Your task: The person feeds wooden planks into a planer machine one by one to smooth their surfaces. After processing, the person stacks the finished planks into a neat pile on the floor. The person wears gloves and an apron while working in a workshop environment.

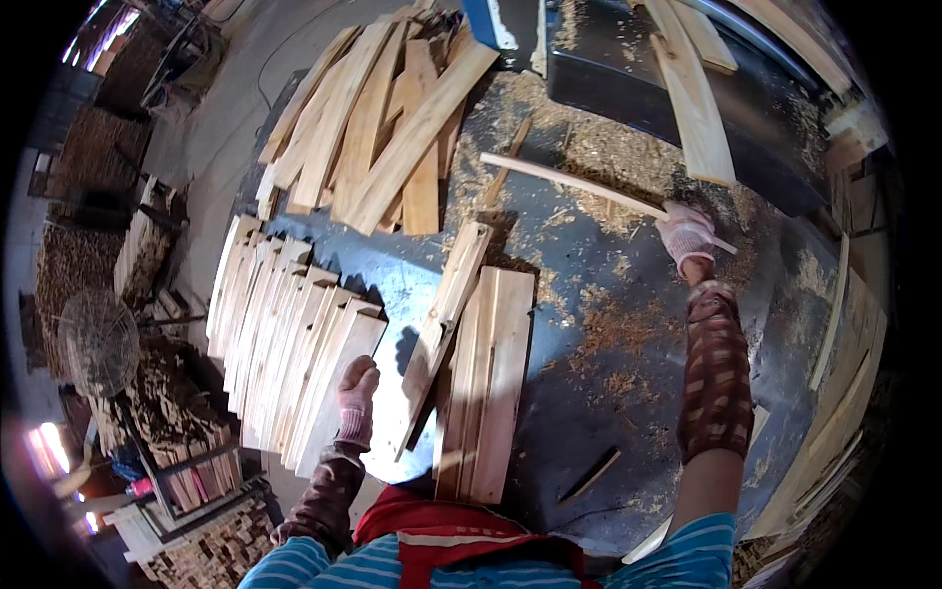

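My right hand [685, 236], in a pale knitted glove, is closed round a thin wooden strip [569, 178] near its right end. The strip slants up to the left over the sawdust. At the right end of a row of light boards, my left hand [357, 395], gloved too, has its fingers curled at the edge of the last board [332, 388]. Between my hands, a narrow board [446, 314] leans across a small stack of boards [500, 383] near my red apron [432, 520].
A loose pile of planks [368, 118] lies at the far left of the dark metal table [599, 422]. Sawdust [628, 157] covers its far part. Planks [692, 108] jut from a machine at the far right. A fan [96, 344] stands beyond the left edge among stacked timber.
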`<state>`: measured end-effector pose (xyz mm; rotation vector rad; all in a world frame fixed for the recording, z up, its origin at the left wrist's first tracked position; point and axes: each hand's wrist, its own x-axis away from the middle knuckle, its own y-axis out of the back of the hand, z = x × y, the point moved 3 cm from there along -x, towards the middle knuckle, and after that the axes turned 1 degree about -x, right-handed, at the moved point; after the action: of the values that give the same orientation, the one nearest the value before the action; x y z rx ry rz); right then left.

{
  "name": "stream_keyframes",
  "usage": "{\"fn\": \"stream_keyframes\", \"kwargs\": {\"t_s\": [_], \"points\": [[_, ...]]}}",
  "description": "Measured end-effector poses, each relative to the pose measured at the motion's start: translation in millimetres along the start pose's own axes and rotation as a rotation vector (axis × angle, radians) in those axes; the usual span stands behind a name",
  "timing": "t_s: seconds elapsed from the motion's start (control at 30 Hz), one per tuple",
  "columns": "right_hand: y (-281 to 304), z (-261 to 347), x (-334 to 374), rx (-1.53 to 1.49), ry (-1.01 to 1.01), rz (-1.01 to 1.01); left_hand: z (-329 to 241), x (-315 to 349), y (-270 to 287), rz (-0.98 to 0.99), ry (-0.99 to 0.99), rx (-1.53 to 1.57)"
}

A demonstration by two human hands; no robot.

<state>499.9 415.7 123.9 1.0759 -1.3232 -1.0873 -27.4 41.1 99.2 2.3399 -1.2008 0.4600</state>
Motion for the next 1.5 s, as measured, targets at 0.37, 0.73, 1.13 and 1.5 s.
{"fn": "stream_keyframes", "kwargs": {"t_s": [0.37,0.73,1.13,1.5], "points": [[-42.0,25.8,259.1,-0.833,-0.345,0.204,35.8,70.3,-26.7,0.16,-0.122,-0.85],[-154.0,109.4,480.3,-1.365,-0.564,0.035,55.4,27.2,-15.9,0.246,0.145,-0.052],[-140.2,58.0,498.2,-1.077,-0.525,-0.034,-6.1,116.7,-30.9,0.499,0.171,0.27],[-74.5,127.0,493.8,-1.492,-0.092,0.131,-8.5,176.3,-55.1,1.012,0.195,0.627]]}}
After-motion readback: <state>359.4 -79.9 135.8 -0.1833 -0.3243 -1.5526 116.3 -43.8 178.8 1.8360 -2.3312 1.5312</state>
